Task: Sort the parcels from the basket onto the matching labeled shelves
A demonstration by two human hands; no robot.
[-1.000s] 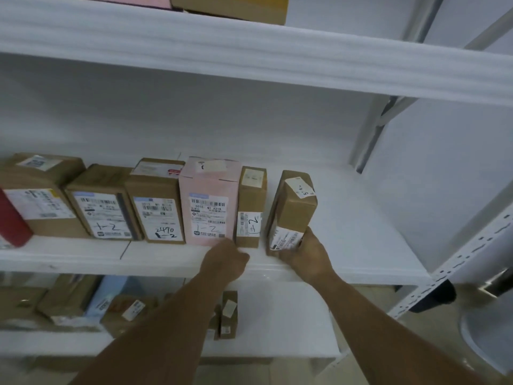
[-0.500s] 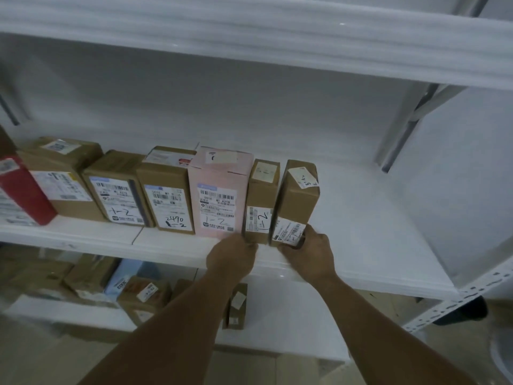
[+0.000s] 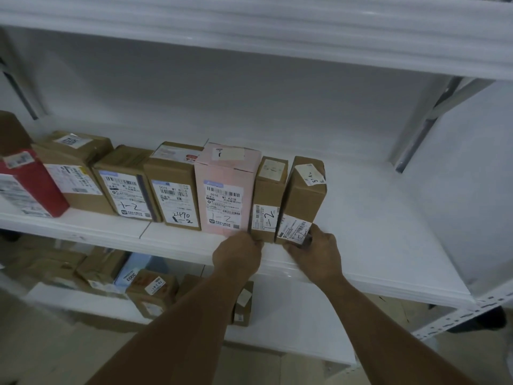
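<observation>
A brown parcel stands at the right end of a row on the white middle shelf, leaning left against a narrow brown parcel marked 1-2. My right hand grips the leaning parcel's lower front corner, thumb and fingers round its label. My left hand is curled like a fist, its knuckles against the foot of the narrow parcel and of the pink parcel beside it. No basket is in view.
Left of the pink parcel stand more brown parcels marked 1-2 and a red box. The shelf to the right of the row is bare up to the metal upright. Several parcels lie on the lower shelf. Another shelf board hangs overhead.
The rightmost brown parcel has moved left, closing its gap to the narrow parcel. My left hand has shifted right to the narrow parcel's foot. The camera has come closer.
</observation>
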